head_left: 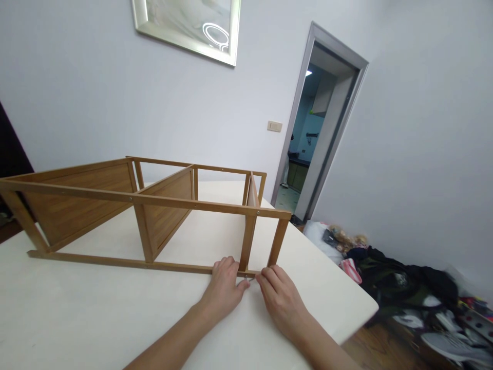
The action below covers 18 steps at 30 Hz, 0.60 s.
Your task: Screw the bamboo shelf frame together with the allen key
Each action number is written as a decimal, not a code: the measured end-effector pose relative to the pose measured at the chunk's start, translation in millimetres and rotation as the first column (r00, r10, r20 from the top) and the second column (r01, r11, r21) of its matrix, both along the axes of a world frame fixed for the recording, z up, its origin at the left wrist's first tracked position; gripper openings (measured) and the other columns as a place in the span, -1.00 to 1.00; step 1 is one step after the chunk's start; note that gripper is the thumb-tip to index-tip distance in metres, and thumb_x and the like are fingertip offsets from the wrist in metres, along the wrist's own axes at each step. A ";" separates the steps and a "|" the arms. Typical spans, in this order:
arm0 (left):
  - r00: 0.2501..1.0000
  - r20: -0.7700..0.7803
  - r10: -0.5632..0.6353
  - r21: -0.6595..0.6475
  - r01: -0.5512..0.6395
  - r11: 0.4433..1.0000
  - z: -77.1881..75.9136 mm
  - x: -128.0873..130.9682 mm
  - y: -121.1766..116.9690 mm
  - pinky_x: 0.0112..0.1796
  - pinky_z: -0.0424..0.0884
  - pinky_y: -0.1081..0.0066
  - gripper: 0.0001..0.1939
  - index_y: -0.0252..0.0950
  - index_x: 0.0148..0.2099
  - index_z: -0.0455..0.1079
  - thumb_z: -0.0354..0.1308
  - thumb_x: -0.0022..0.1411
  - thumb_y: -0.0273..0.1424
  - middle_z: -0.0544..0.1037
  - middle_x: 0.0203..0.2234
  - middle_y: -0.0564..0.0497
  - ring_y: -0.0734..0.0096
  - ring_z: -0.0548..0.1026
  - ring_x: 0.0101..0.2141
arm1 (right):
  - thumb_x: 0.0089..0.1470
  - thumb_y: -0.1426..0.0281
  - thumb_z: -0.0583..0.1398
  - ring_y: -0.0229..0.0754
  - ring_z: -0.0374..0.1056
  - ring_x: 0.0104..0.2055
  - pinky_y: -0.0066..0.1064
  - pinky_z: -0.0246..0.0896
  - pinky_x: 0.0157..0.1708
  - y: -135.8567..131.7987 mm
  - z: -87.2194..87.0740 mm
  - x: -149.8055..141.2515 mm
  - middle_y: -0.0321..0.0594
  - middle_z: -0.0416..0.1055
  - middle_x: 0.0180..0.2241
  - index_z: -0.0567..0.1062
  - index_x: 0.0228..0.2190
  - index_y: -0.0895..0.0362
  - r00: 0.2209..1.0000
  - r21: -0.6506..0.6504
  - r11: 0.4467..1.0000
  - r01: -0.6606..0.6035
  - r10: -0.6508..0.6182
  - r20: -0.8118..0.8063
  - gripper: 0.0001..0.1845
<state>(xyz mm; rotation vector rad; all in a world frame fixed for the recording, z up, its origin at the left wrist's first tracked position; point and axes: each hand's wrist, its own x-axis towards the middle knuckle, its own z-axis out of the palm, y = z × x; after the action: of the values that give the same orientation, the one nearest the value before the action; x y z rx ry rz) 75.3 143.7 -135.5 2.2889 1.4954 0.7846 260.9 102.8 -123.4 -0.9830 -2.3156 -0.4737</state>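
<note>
A brown wooden shelf rack lies on its side on the white table, its panels standing upright between the rails. My left hand is closed around the lower front rail near its right end, fingers over the top and thumb at the front. Just right of it, my right hand pinches a thin metal piece that looks like a hex key. Its tip meets the rail at a bolt below the rightmost panel. Most of the key is hidden by my fingers.
The table's rounded corner is at the right. Beyond it, dark bags and clothes are heaped on the floor, with shoes in front. Behind are a wall with a framed picture and an open doorway.
</note>
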 end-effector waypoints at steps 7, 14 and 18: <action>0.999 -0.034 -0.007 0.007 0.007 1.000 -0.3 -0.3 -1.1 -0.03 0.24 0.17 -0.89 -0.25 -0.21 0.37 0.17 0.21 -0.36 0.46 -0.23 -0.06 0.12 0.41 -0.10 | 0.25 0.65 -0.04 -0.08 0.22 -0.29 -0.24 0.25 -0.34 -3.8 4.7 -0.9 -0.08 0.34 -0.32 0.43 -0.15 0.22 1.000 -0.001 1.000 -0.003 0.003 0.007 -0.70; 0.997 -0.073 0.002 0.010 -0.002 1.000 0.5 1.0 -1.3 -0.03 0.24 0.16 -0.90 -0.29 -0.24 0.36 0.15 0.22 -0.37 0.46 -0.23 -0.09 0.11 0.40 -0.10 | 0.25 0.62 -0.01 -0.10 0.19 -0.31 -0.26 0.21 -0.36 -1.5 4.4 -1.3 -0.10 0.31 -0.35 0.44 -0.25 0.22 0.999 0.000 1.000 0.009 -0.009 0.034 -0.76; 0.997 -0.079 0.007 0.018 -0.006 1.000 0.5 2.0 -1.4 -0.03 0.24 0.16 -0.93 -0.28 -0.26 0.35 0.14 0.22 -0.39 0.46 -0.24 -0.08 0.11 0.40 -0.11 | 0.25 0.64 0.01 -0.11 0.17 -0.31 -0.27 0.19 -0.35 2.6 -0.1 0.0 -0.11 0.31 -0.35 0.42 -0.27 0.22 1.000 -0.006 1.000 -0.003 0.003 0.018 -0.78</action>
<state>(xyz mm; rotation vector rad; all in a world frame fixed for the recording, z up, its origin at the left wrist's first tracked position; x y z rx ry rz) 77.3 142.3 -134.9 2.3546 1.5364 0.7198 261.0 105.4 -123.5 -0.9824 -2.3355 -0.4764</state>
